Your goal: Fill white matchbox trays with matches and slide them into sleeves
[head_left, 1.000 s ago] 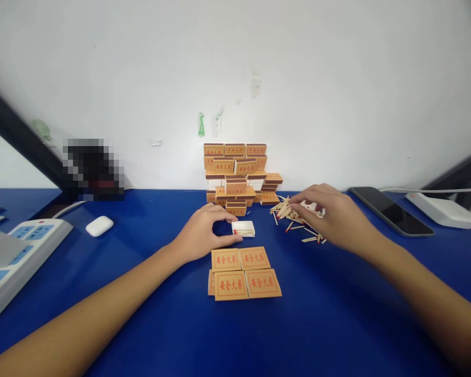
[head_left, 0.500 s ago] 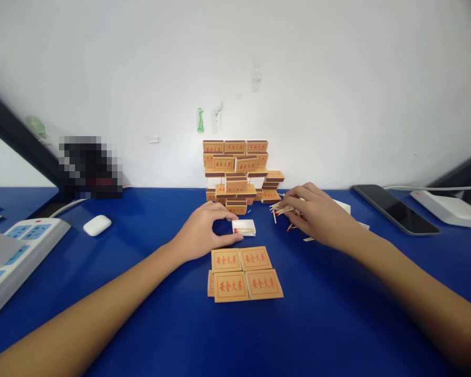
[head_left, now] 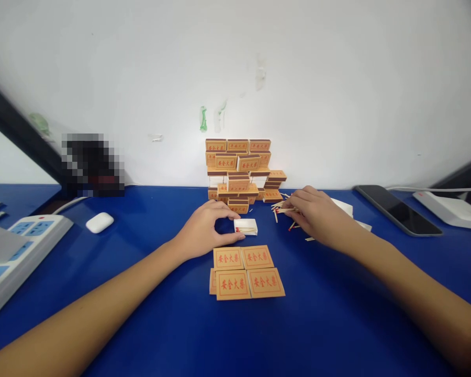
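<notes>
My left hand rests on the table, thumb and fingers gripping the left end of a small white matchbox tray. A few red-tipped matches lie inside that tray. To the right, my right hand is closed in a pinch on some matches, whose red heads point left; how many is unclear. Beneath and beside those fingers is a loose heap of matches, partly covered by the hand. Several orange matchboxes with red characters lie flat in front of the tray.
A tall stack of matchboxes stands against the white wall behind the tray. White pieces lie behind my right hand. Farther right are a phone and a white device. Leftward sit a white earbud case and a power strip.
My right hand has drawn its fingertips together at the heap and lifted slightly with matches between them. My left hand still holds the tray. The whole view has shifted slightly.
</notes>
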The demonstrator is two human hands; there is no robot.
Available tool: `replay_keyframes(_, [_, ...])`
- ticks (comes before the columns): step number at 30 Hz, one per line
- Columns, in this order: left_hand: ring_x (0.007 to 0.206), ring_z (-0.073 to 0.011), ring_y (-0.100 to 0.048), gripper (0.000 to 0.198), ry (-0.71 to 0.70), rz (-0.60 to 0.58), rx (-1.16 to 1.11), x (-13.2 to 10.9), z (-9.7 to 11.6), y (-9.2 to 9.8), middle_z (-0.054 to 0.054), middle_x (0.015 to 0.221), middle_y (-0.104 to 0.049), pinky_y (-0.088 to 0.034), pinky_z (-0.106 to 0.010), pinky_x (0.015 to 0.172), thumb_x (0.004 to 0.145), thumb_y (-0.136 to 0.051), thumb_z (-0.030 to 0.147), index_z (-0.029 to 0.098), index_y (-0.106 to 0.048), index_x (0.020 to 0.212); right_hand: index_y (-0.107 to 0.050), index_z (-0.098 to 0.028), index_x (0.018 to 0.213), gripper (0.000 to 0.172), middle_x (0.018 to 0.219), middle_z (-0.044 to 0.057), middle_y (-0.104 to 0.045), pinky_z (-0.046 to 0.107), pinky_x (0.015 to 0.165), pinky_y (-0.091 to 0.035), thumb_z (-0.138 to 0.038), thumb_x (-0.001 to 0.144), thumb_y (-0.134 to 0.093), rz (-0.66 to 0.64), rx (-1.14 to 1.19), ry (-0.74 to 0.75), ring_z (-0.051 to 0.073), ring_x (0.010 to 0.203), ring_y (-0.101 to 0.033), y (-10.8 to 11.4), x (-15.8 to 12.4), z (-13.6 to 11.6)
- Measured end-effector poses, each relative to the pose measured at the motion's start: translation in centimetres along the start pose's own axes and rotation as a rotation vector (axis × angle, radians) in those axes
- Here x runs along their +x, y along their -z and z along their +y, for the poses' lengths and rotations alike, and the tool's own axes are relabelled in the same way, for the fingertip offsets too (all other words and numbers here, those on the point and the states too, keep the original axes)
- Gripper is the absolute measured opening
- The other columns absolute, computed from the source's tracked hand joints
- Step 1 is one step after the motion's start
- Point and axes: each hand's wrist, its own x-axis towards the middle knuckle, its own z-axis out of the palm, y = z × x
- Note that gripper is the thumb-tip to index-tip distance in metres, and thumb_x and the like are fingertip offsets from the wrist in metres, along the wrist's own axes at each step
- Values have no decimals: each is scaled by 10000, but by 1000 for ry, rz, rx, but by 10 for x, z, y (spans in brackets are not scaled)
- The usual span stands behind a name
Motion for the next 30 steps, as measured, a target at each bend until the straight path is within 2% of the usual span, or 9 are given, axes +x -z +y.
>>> replay_keyframes(6, [1000, -245, -686, 335, -15, 14, -1, 0, 0, -1, -63, 1071, -771, -538, -414, 918, 851, -873, 435, 211, -779, 1083, -675, -221, 948, 246, 965, 144, -702, 483, 854, -499, -332, 1067, -490, 15, -36, -23, 321, 962, -586, 6, -1, -3])
replay_keyframes(10, [994, -247, -687, 331, -30, 17, -5, 0, -1, -1, -65, 1059, -771, -540, -414, 914, 847, -878, 424, 208, -781, 1079, -680, -225, 987, 265, 990, 135, -709, 491, 876, -493, -380, 1077, -485, 51, 79, -48, 309, 949, -593, 11, 2, -11])
replay_keyframes(12, [986, -246, -687, 322, -34, 14, -6, 0, -1, -1, -64, 1055, -770, -538, -414, 908, 850, -876, 418, 215, -782, 1081, -683, -237, 969, 288, 969, 121, -715, 484, 875, -490, -440, 1071, -506, 78, 183, -97, 306, 947, -597, 15, 5, -20])
replay_keyframes(15, [985, -247, -688, 319, -41, 18, -12, 1, -2, -2, -62, 1058, -772, -533, -411, 902, 850, -875, 417, 219, -781, 1083, -695, -250, 924, 367, 928, 90, -723, 425, 792, -497, -571, 1033, -554, 69, 425, -284, 281, 907, -620, 23, 9, -42])
replay_keyframes(17, [984, -245, -690, 314, -53, 23, -12, 1, -2, -2, -58, 1055, -776, -530, -410, 908, 851, -876, 416, 218, -781, 1076, -723, -250, 949, 426, 933, 66, -738, 381, 710, -480, -652, 989, -590, 10, 621, -419, 241, 813, -626, 29, 13, -58])
replay_keyframes(20, [967, -241, -693, 301, -64, 26, -5, 1, -1, -2, -52, 1042, -780, -526, -409, 905, 852, -875, 406, 217, -779, 1065, -767, -246, 980, 477, 936, 45, -759, 356, 686, -460, -697, 956, -615, -98, 833, -490, 209, 771, -625, 34, 18, -75])
replay_keyframes(22, [955, -240, -689, 309, -62, 14, -5, 1, -1, -2, -53, 1032, -777, -526, -408, 896, 850, -876, 409, 216, -781, 1072, -774, -243, 975, 460, 955, 48, -770, 361, 710, -469, -675, 968, -613, -108, 851, -481, 214, 802, -642, 34, 20, -83])
replay_keyframes(25, [954, -244, -677, 320, -50, -3, -21, 1, -1, -2, -59, 1016, -766, -525, -407, 882, 847, -876, 419, 214, -792, 1077, -746, -245, 951, 361, 969, 51, -773, 376, 723, -477, -568, 1011, -596, -62, 690, -422, 226, 824, -648, 31, 22, -90])
replay_keyframes(30, [963, -249, -675, 305, -55, -5, -28, 1, -2, -3, -54, 1012, -767, -518, -413, 874, 862, -861, 420, 211, -788, 1072, -684, -229, 931, 189, 942, 54, -739, 393, 800, -482, -338, 1045, -581, -4, 452, -215, 247, 911, -629, 20, 23, -97])
